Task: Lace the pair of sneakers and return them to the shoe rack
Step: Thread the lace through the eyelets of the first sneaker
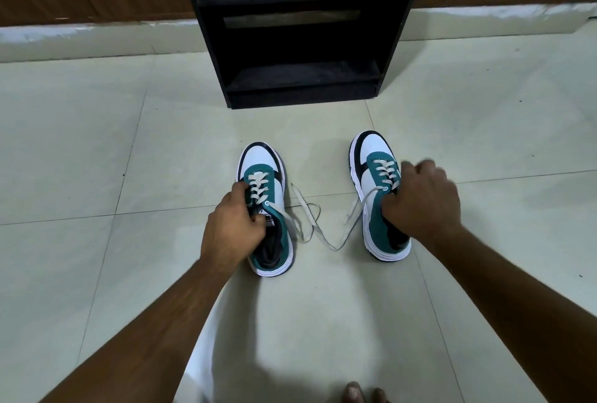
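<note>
Two white, teal and black sneakers stand on the tiled floor, toes pointing at the shoe rack (300, 86). My left hand (231, 225) grips the left sneaker (263, 170) at its tongue and collar. My right hand (420, 199) is closed over the tongue and opening of the right sneaker (371, 150). Both shoes are laced with white laces, and the loose lace ends (318, 221) trail across the floor between them.
The black shoe rack stands against a wooden wall, with two dark shelves showing. Pale floor tiles (97, 144) spread on both sides. Toes of a foot (355, 393) show at the bottom edge, beside white fabric (206, 322) under my left arm.
</note>
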